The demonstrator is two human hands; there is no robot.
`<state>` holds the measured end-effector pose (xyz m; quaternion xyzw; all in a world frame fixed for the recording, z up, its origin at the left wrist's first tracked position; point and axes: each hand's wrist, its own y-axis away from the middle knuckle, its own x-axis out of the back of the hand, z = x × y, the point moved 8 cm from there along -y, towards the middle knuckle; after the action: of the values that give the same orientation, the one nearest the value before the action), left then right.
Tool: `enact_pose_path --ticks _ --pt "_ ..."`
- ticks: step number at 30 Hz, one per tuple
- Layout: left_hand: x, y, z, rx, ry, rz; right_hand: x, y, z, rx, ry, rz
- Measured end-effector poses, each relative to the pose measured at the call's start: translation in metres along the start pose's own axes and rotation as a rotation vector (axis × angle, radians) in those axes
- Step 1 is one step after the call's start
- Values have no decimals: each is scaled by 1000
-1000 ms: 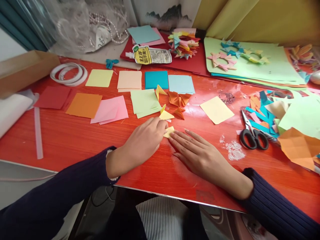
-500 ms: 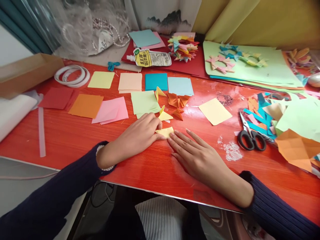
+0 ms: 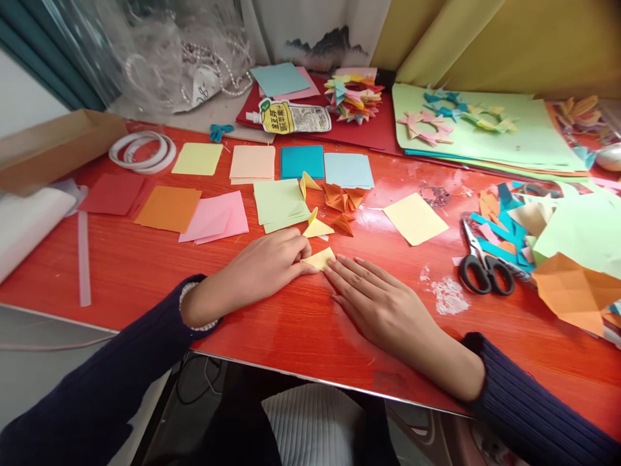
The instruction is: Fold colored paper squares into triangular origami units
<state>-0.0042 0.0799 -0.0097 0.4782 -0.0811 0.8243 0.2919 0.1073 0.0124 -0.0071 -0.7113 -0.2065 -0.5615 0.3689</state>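
A small folded piece of yellow paper (image 3: 320, 259) lies on the red table between my hands. My left hand (image 3: 264, 268) pinches its left end, thumb and curled fingers closed. My right hand (image 3: 381, 301) lies flat with fingers stretched out, and its fingertips touch the paper's right end. Just beyond are two folded yellow pieces, one (image 3: 317, 224) close to my left fingers and another (image 3: 307, 184) on the pale green sheets (image 3: 279, 200). Several folded orange pieces (image 3: 343, 197) sit to their right.
Black-handled scissors (image 3: 485, 265) lie right, beside paper scraps (image 3: 507, 223). A yellow square sheet (image 3: 416, 219) is nearer my right hand. Coloured paper stacks, such as an orange one (image 3: 167, 208), spread left. Tape rolls (image 3: 143, 152), a juice pouch (image 3: 295, 117) and folded paper rings (image 3: 427, 126) stand farther back.
The left fingers have shifted slightly down and left along the paper's end. My right hand stays flat at the other end. The whole view has moved a little.
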Motion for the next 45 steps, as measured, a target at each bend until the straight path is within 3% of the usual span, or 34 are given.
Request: enact_pose_path --ticks 4,8,11,14,19,24,32,45 --pt "2 1 3 10 27 42 4 1 9 -69 -173 44" --pt "10 2 10 -3 126 163 9 5 47 -471 -632 147" --pt "14 4 14 -24 169 246 -4 5 55 -682 -1128 72" --pt "7 3 15 -19 265 212 -14 1 49 -754 -1376 -42" --pt "-10 1 11 47 496 69 -20 2 50 -826 -1476 -17" --pt "-19 0 4 123 713 3 -23 2 49 -818 -1518 -62" --pt "-19 -2 11 115 754 -2 -22 2 49 -814 -1454 -87" --pt "-29 -3 9 229 809 -29 -24 2 46 -817 -1471 -85"
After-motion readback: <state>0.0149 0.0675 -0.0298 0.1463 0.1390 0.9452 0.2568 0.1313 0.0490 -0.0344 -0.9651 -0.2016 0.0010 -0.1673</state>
